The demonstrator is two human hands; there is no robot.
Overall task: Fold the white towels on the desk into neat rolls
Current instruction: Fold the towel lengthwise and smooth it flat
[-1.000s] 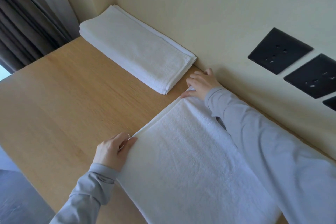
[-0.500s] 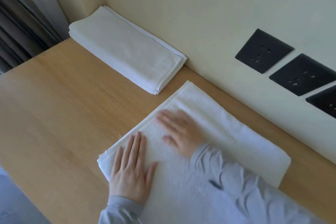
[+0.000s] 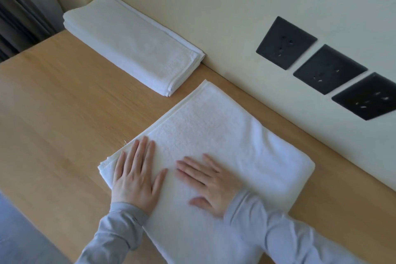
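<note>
Both hands lie flat with fingers straight, gripping nothing: the left hand [image 3: 135,178] presses the near-left corner of the folded white terry towel [image 3: 225,135], and the right hand [image 3: 211,182], a bit blurred, rests palm-down just beside it. That towel lies on the light wooden desk [image 3: 60,113], its far corner near the cream wall [image 3: 214,6]. Further back, a second folded white towel stack [image 3: 132,45] sits against the wall, with three black square wall sockets [image 3: 286,43] to the right and grey curtains [image 3: 21,6] at far left.
</note>
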